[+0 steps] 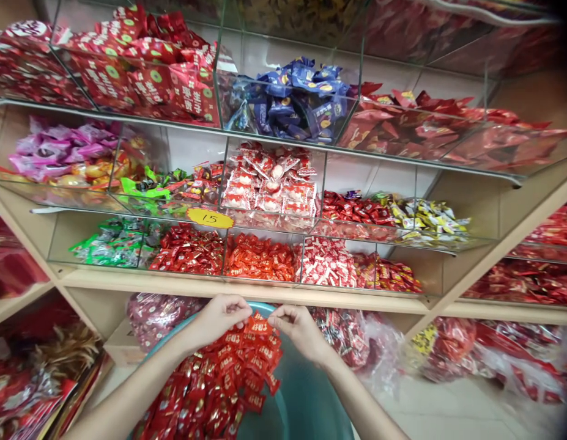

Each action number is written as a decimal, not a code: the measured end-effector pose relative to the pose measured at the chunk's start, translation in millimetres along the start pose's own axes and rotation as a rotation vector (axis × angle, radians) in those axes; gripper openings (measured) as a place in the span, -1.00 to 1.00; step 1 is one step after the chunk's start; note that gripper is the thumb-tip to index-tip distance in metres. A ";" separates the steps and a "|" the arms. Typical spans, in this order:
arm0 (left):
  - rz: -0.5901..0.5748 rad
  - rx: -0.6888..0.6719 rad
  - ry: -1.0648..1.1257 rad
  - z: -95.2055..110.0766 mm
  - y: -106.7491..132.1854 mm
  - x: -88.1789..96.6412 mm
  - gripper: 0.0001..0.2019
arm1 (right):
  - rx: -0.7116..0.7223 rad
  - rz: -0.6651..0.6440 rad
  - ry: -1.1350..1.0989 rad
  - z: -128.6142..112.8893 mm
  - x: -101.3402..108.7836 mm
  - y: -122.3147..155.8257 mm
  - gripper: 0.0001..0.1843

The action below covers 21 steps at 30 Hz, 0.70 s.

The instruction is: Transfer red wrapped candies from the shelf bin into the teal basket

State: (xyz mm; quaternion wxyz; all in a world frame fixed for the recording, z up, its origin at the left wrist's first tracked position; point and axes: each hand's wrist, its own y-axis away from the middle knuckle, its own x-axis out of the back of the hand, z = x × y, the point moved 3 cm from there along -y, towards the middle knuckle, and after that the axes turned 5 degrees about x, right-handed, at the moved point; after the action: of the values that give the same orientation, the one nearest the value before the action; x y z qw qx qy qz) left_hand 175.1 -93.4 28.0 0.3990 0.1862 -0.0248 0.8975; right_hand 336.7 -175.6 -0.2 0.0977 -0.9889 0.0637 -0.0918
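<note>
My left hand [221,318] and my right hand [299,327] are both pinched on the top edge of a clear bag of red wrapped candies [219,382], one at each side of its mouth. The bag hangs over a teal plastic basin [306,397] just below the lowest shelf. Straight ahead of my hands, on that shelf, sits a glass compartment of similar red candies [260,256].
Tiered glass bins hold wrapped sweets: red packets [145,67], blue ones [301,98], pink ones [58,150], green ones [113,241]. A yellow tag marked 15 [210,218] sticks on the glass. Bulk candy bags [161,311] lie under the wooden shelf [246,292].
</note>
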 end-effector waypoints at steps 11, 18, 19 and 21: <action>-0.017 -0.065 -0.105 -24.4 0.1 -17.6 -0.72 | -0.010 -0.027 0.093 14.4 -3.7 12.1 -0.66; -0.011 -0.066 -0.190 -30.0 -0.4 -26.9 -0.71 | 0.157 -0.121 0.558 4.2 -12.8 31.8 -0.45; -0.018 -0.064 -0.189 -29.3 -0.2 -28.4 -0.71 | 0.152 -0.141 0.616 3.7 -14.8 32.9 -0.45; -0.041 -0.059 -0.173 -28.0 0.3 -31.1 -0.70 | 0.159 -0.161 0.718 3.4 -17.4 33.3 -0.56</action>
State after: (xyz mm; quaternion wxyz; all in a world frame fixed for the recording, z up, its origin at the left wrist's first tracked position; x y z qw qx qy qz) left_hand 185.1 -110.2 -9.0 0.4191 0.2516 -0.0818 0.8685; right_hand 316.8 -204.9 -13.3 0.1383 -0.8848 0.0086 -0.4448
